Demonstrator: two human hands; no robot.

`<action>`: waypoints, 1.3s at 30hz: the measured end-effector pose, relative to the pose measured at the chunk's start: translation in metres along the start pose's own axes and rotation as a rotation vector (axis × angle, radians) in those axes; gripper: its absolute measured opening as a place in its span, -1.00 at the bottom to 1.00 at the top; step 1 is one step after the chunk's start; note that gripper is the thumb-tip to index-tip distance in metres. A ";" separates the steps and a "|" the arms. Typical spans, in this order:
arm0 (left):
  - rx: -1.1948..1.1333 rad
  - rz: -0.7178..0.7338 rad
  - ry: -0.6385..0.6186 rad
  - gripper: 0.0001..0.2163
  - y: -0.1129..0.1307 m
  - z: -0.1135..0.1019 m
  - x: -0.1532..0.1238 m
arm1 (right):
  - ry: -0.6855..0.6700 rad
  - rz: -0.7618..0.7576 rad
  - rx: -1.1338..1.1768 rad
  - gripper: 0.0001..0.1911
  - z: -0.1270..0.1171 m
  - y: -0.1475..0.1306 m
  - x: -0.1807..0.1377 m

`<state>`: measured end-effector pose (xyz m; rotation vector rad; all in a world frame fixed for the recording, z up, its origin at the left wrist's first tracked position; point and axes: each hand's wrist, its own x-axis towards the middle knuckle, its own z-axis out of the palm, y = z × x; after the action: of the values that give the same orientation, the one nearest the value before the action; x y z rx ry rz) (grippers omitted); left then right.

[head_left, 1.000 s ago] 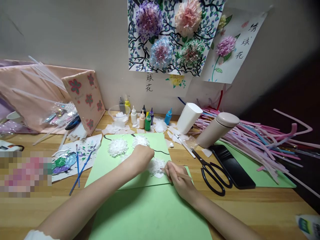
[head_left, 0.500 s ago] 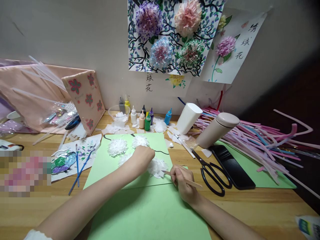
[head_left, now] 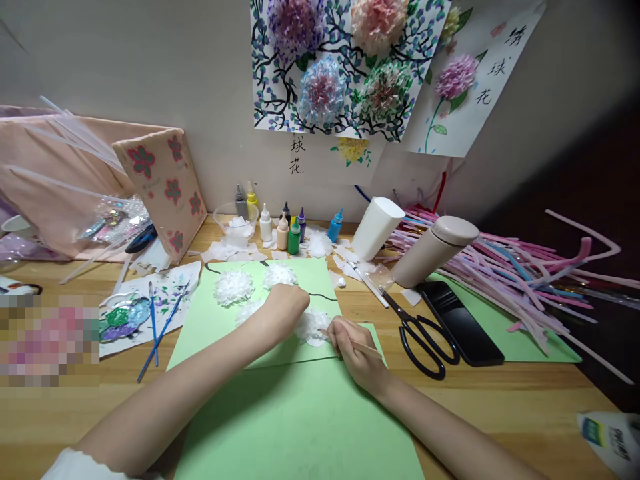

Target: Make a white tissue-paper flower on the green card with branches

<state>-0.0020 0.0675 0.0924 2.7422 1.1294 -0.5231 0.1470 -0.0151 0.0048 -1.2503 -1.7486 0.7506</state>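
In the head view, my right hand (head_left: 353, 343) grips a thin wooden stick (head_left: 367, 347) like a pen. The stick's tip touches the right side of a fluffy white paper flower (head_left: 314, 328). My left hand (head_left: 286, 310) is closed over the upper left of that same flower; its fingertips are hidden behind the hand. Two more white paper flowers stand out at the upper left (head_left: 234, 288) and top middle (head_left: 279, 275), and a further one is partly covered by my left hand. All rest on light green card (head_left: 200, 333) with black painted lines.
Black-handled scissors (head_left: 423, 340) and a phone (head_left: 463, 323) lie right of the card. Behind stand paint bottles (head_left: 295, 237), a white container (head_left: 379, 229), a tumbler (head_left: 435, 250) and pink pipe cleaners (head_left: 520, 273). Paintbrushes (head_left: 163, 333) cross at the left, by a paint palette (head_left: 125, 317).
My right hand has moved slightly left and up, bringing the stick deeper against the flower. A white paper piece at its tip now lies against the flower. My left hand stays put.
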 end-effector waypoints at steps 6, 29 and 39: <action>0.011 -0.027 0.013 -0.80 0.002 -0.003 -0.002 | 0.041 0.049 0.013 -0.60 0.003 -0.004 0.002; 0.042 -0.018 -0.042 -0.76 0.005 -0.006 -0.001 | 0.007 -0.195 -0.024 -0.60 -0.003 0.000 -0.004; 0.016 -0.030 -0.026 -0.76 0.006 -0.006 -0.002 | 0.008 -0.094 -0.014 -0.59 -0.002 -0.001 0.000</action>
<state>0.0025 0.0641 0.0985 2.7273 1.1667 -0.5726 0.1486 -0.0157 0.0067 -1.1696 -1.7959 0.6796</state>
